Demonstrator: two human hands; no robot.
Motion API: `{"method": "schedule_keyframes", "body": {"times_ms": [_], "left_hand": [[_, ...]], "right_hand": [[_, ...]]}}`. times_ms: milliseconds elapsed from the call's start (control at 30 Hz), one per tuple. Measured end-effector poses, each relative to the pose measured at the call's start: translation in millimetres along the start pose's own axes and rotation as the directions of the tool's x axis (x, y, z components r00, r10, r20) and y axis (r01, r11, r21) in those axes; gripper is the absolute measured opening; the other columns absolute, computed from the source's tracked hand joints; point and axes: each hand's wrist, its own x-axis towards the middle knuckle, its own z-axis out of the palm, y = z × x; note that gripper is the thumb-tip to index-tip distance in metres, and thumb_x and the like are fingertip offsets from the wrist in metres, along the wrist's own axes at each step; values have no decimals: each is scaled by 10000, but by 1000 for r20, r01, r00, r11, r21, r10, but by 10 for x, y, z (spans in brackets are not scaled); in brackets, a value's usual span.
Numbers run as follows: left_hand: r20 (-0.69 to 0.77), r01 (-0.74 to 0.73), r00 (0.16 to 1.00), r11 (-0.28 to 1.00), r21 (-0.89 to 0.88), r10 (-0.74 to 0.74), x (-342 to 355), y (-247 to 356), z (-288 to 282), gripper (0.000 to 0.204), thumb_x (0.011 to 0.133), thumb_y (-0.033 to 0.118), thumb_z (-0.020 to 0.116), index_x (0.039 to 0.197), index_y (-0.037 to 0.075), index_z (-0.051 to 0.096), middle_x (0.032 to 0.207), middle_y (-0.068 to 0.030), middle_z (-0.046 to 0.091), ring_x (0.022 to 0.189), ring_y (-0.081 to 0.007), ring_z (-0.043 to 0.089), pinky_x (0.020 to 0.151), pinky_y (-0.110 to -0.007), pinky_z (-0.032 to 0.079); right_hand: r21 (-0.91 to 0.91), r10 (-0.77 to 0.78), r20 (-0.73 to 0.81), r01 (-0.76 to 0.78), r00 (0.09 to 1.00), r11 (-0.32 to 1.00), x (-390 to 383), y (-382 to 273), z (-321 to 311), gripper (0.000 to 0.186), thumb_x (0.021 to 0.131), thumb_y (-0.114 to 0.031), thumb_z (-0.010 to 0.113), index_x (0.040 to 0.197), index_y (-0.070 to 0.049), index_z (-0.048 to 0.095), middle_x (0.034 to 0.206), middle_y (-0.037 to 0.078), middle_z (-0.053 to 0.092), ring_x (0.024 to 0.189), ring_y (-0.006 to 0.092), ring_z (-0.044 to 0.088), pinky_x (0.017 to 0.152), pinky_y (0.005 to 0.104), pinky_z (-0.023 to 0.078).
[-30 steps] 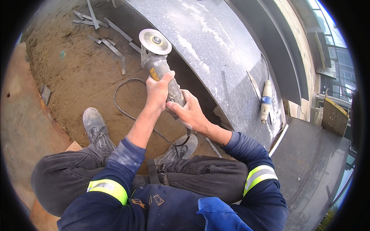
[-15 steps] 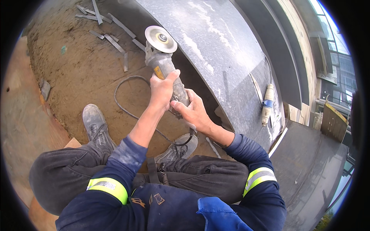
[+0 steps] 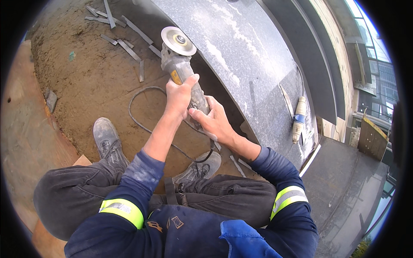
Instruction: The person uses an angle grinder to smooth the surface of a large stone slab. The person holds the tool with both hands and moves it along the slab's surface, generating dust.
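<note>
Sandy ground [image 3: 94, 81] lies under me, with offcut strips [image 3: 129, 49] scattered at its far edge and a big grey stone slab [image 3: 258, 56] curving off to the right. My dusty shoe [image 3: 107, 139] is planted at the left. My left hand [image 3: 180, 96] is clamped around the body of the angle grinder [image 3: 183, 71], and my right hand [image 3: 215, 122] is closed on its tail where the cable [image 3: 146, 124] loops out. Since a second ago I have lifted the grinder further from me; its disc [image 3: 178, 41] now faces up beside the slab's edge, apart from the stone, so no cut is running. A sealant tube [image 3: 298, 118] lies on the slab. My palms hide the switch, and the slab's underside is probably in shadow, too dark to read.
</note>
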Motion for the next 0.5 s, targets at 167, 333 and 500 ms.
{"method": "schedule_keyframes", "body": {"times_ms": [167,333,500], "left_hand": [[11,22,1000,1000,8,-22,74,47,-19,285,867,213,762,995,0,623,791,-78,632,613,-201,665,554,-352,570],[17,25,1000,1000,15,-25,131,120,-36,300,861,229,770,997,6,624,789,-80,637,625,-205,673,558,-358,572],[45,62,997,997,38,-63,232,186,-68,323,856,241,779,998,-2,622,796,-93,647,633,-219,679,567,-365,578]], "right_hand": [[83,14,16,-16,1000,996,64,18,30,530,909,-290,735,1231,87,549,958,81,658,817,102,616,716,268,496],[54,32,21,-33,999,998,136,-85,43,540,905,-302,741,1228,84,546,929,81,668,801,96,622,697,257,493],[63,38,3,-38,999,997,199,-180,77,523,906,-302,739,1208,81,547,903,76,664,785,94,620,674,260,493]]}}
